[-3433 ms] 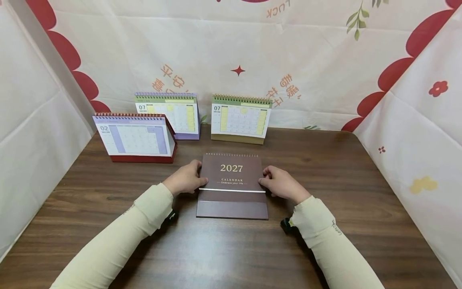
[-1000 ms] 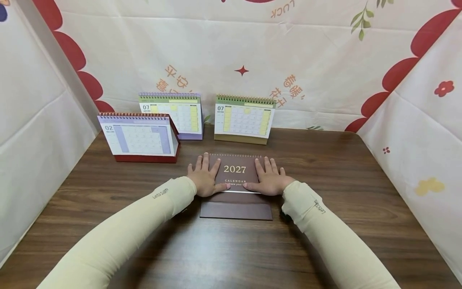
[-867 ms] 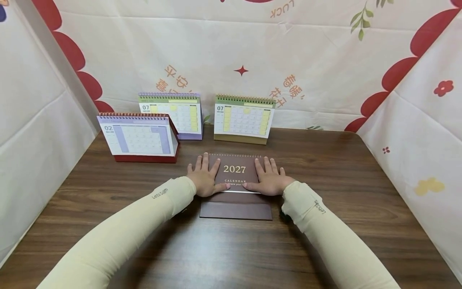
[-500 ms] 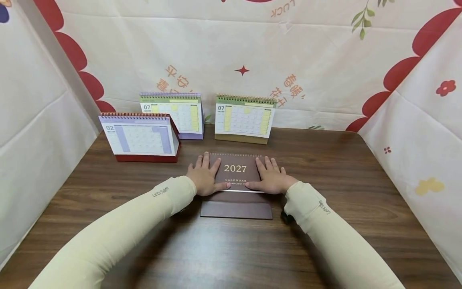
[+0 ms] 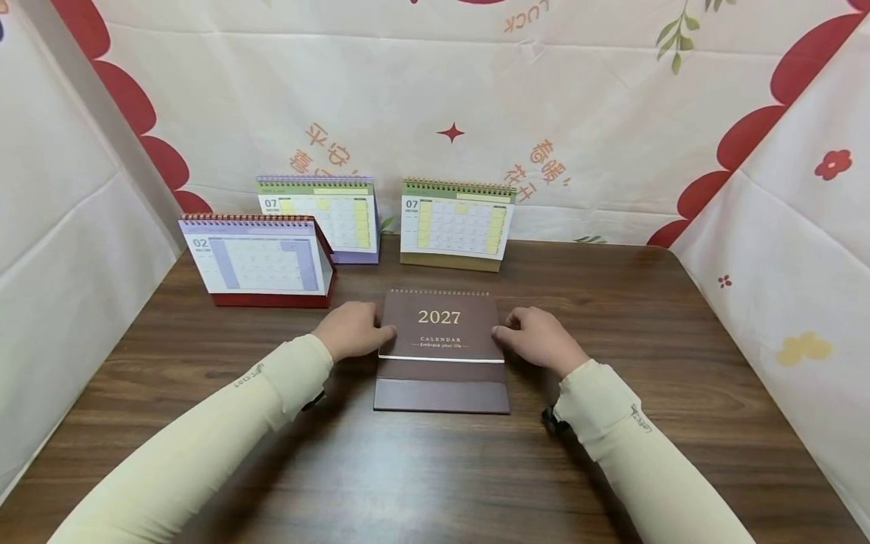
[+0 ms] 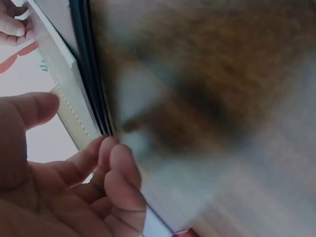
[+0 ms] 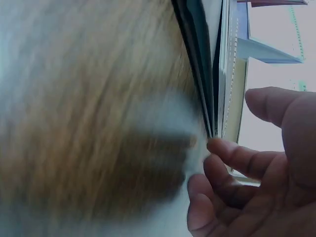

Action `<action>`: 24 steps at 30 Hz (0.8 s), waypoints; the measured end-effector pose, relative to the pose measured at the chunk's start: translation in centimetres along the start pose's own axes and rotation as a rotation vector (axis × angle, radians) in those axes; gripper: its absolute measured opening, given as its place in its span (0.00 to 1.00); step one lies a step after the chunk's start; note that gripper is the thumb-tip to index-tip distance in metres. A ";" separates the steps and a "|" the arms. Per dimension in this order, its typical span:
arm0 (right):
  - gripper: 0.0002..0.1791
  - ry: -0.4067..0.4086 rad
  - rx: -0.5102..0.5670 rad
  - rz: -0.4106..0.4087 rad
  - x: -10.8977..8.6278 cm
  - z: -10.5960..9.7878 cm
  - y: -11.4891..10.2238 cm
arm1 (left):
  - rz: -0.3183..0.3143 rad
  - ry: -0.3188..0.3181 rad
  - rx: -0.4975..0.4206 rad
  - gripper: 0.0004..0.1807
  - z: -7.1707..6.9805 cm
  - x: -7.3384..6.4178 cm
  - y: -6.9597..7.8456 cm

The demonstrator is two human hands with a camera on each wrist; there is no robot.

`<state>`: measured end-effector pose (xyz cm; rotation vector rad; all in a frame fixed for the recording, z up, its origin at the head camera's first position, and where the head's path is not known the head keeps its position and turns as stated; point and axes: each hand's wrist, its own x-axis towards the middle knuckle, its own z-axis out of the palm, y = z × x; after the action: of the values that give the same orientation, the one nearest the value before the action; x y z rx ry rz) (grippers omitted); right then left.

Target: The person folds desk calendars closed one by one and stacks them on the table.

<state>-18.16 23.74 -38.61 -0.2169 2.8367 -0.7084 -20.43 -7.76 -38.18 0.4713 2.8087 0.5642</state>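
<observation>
Head: LH [image 5: 348,332], RH [image 5: 544,340] flank cal. [image 5: 442,351]

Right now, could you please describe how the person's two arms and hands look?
Both sleeves are long and pale cream, with wide cuffs and small dark lettering. A small black object shows beneath each cuff. The left hand and right hand are bare.

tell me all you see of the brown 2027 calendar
The brown calendar has gold-looking "2027 CALENDAR" lettering, a spiral binding along its far edge and a plain cardboard-looking base. A pale strip, probably page edges, shows below the cover. It lies nearly flat, cover up, on the wooden-looking table, the left hand touching its left edge, the right hand its right.
</observation>
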 end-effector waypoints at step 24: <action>0.12 0.021 0.200 0.060 -0.9 0.0 0.4 | 0.003 -0.029 -0.326 0.16 1.0 -0.8 1.2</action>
<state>-17.32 24.31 -38.64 -0.0927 2.7543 -0.9782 -19.09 -6.69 -38.44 0.4118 2.6171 0.9853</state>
